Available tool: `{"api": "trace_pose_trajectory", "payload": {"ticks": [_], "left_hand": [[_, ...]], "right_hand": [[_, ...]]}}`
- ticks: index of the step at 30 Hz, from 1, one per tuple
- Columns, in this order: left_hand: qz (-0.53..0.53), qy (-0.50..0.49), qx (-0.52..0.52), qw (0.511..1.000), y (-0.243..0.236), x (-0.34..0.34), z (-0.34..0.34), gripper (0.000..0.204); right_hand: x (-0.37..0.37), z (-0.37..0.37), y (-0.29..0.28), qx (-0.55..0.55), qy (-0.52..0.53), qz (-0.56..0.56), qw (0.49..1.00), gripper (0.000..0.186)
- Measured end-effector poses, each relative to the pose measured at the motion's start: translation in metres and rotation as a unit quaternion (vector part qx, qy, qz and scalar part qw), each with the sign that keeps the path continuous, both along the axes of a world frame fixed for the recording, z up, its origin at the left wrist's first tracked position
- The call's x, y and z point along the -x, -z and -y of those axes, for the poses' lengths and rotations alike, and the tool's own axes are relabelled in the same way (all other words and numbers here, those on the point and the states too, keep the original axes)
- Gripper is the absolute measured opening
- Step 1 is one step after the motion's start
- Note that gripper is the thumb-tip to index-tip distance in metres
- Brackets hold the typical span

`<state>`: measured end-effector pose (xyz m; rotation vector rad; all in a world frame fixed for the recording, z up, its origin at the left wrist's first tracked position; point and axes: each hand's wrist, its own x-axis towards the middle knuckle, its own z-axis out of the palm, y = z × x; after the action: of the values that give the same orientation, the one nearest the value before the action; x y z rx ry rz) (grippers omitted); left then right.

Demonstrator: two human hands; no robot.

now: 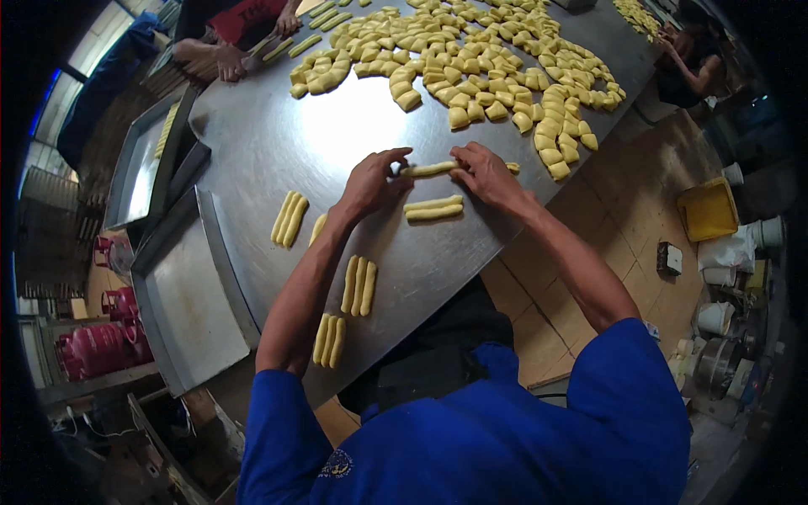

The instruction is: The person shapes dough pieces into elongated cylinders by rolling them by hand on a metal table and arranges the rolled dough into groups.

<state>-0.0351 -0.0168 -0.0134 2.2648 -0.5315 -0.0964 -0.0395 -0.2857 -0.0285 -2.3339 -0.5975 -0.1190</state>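
A thin yellow dough stick (431, 169) stretches between my two hands just above or on the metal table. My left hand (376, 180) is closed at its left end, and my right hand (488, 174) pinches its right end. Two dough sticks (433, 209) lie side by side just nearer to me. Beyond my right hand a short bit of dough (512, 167) shows. Left of my hands lie sets of three sticks, one set (289, 219) farther off, another (359, 286) closer in, a third (329, 341) by the near edge. My left forearm partly covers another set (318, 227).
Many cut dough pieces (480, 71) spread over the far side of the steel table (244, 151). Metal trays (202, 328) stand along its left edge, one (126, 168) holding dough sticks. A co-worker's hands (231, 63) handle dough at the far left; another person (694, 63) works far right.
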Motion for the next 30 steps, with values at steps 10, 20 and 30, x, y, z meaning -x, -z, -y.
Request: {"api": "trace_pose_trajectory", "payload": {"ticks": [10,20,30], "left_hand": [[-0.11,0.049,0.015,0.993,-0.01,0.03,-0.006,0.032],[0.296,0.067,-0.163,0.939,0.039,0.079,0.005,0.05],[0.117,0.008,-0.032,0.993,0.036,0.056,0.002,0.034]], "right_hand": [[0.026,0.0,-0.021,-0.007,0.034,-0.231,0.972,0.027],[0.065,0.005,-0.006,0.12,-0.085,0.0,0.989,0.036],[0.051,-0.025,-0.025,0.22,-0.106,-0.043,0.969,0.059]]}}
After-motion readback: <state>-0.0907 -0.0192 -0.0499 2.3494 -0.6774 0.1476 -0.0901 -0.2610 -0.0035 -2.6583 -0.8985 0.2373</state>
